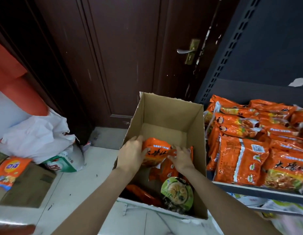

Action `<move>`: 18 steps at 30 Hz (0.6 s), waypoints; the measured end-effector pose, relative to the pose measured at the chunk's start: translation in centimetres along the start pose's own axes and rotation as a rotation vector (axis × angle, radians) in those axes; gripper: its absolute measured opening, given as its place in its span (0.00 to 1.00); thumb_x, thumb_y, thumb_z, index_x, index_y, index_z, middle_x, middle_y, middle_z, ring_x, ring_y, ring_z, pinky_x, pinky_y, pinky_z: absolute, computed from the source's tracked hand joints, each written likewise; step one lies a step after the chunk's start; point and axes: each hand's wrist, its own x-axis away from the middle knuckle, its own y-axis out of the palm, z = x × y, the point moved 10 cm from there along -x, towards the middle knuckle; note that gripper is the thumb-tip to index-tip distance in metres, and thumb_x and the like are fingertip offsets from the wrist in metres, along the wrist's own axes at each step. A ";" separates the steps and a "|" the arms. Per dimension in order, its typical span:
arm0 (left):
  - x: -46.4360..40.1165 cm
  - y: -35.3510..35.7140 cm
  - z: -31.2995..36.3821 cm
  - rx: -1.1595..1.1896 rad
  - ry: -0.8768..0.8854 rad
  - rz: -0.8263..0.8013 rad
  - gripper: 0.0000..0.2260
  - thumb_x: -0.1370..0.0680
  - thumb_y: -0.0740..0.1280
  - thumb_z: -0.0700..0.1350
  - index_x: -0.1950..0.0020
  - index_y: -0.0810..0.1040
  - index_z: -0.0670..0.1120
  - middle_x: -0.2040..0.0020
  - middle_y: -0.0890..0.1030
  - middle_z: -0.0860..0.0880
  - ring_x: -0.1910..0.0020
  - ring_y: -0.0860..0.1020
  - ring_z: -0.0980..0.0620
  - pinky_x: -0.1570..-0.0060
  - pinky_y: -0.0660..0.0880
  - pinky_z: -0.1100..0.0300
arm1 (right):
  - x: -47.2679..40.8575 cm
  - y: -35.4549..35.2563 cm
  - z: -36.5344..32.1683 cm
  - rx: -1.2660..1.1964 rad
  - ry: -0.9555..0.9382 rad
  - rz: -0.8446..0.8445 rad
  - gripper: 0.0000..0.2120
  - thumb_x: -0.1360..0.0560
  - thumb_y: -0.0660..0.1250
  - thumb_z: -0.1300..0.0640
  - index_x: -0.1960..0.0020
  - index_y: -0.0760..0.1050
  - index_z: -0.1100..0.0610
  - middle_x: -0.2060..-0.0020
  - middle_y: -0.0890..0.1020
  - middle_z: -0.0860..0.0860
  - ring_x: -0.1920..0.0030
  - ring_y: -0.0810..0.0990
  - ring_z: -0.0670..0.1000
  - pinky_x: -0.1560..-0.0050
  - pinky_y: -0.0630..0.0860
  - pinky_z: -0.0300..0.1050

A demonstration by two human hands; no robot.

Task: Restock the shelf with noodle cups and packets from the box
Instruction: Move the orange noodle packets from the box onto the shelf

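An open cardboard box (196, 133) stands on the floor beside the shelf. Inside it, my left hand (130, 153) grips the left side of an orange noodle packet (155, 150), and my right hand (182, 156) holds its right edge. Below that packet lie more orange packets (166, 173) and a green-lidded noodle cup (177, 190). To the right, the dark metal shelf (259, 190) carries several orange multi-packs of noodles (240, 160).
A dark wooden door (123, 56) with a metal handle (184, 51) stands behind the box. At left are a white plastic bag (35, 136), a green-and-white sack (62, 164), an orange detergent packet (8, 170) and a flat carton (32, 185). The floor is pale tile.
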 end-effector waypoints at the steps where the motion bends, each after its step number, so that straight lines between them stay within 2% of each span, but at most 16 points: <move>1: -0.3 0.2 0.0 -0.009 -0.001 0.000 0.12 0.24 0.68 0.50 0.45 0.74 0.46 0.48 0.78 0.47 0.50 0.77 0.46 0.56 0.73 0.55 | -0.7 0.5 0.2 0.064 -0.002 -0.017 0.28 0.22 0.63 0.53 0.26 0.58 0.54 0.29 0.62 0.59 0.27 0.56 0.59 0.28 0.53 0.48; 4: -1.1 0.5 -0.3 -0.068 -0.015 -0.003 0.11 0.23 0.67 0.50 0.45 0.74 0.46 0.48 0.78 0.46 0.50 0.77 0.44 0.57 0.71 0.55 | -2.3 1.7 0.6 0.257 0.002 -0.073 0.28 0.23 0.64 0.54 0.26 0.57 0.53 0.30 0.64 0.59 0.29 0.59 0.59 0.29 0.56 0.47; 7: -1.8 0.5 -0.6 -0.140 -0.050 -0.009 0.12 0.23 0.65 0.51 0.46 0.72 0.45 0.47 0.78 0.46 0.48 0.77 0.44 0.56 0.70 0.56 | -3.3 2.4 0.7 0.525 0.009 -0.140 0.30 0.24 0.65 0.60 0.26 0.56 0.56 0.30 0.65 0.59 0.29 0.60 0.57 0.30 0.56 0.45; 9: -2.1 0.6 -0.7 -0.169 -0.062 -0.015 0.12 0.22 0.64 0.52 0.45 0.71 0.45 0.46 0.77 0.46 0.47 0.77 0.44 0.55 0.71 0.56 | -4.0 2.5 0.9 0.605 0.029 -0.145 0.25 0.24 0.64 0.61 0.29 0.60 0.57 0.32 0.67 0.59 0.29 0.61 0.57 0.30 0.58 0.44; 13: -2.4 0.8 -1.0 -0.142 -0.078 -0.029 0.14 0.22 0.63 0.53 0.41 0.71 0.46 0.44 0.77 0.47 0.47 0.77 0.46 0.54 0.72 0.58 | -4.5 2.3 0.7 0.579 0.037 -0.121 0.15 0.24 0.60 0.65 0.38 0.72 0.58 0.38 0.74 0.58 0.35 0.70 0.57 0.37 0.69 0.44; 15: -2.4 0.7 -1.2 -0.135 -0.093 -0.037 0.15 0.22 0.63 0.53 0.39 0.71 0.46 0.43 0.77 0.47 0.46 0.78 0.47 0.52 0.73 0.58 | -4.7 1.9 0.2 0.470 0.035 -0.080 0.13 0.25 0.60 0.68 0.43 0.75 0.60 0.42 0.77 0.59 0.41 0.76 0.57 0.45 0.74 0.45; 18: -2.4 0.1 -1.2 -0.113 -0.115 -0.024 0.14 0.22 0.63 0.52 0.40 0.72 0.45 0.43 0.77 0.47 0.46 0.78 0.46 0.51 0.74 0.58 | -4.8 1.0 -0.6 0.243 0.040 -0.019 0.08 0.25 0.64 0.67 0.47 0.77 0.62 0.47 0.80 0.59 0.47 0.80 0.57 0.48 0.78 0.48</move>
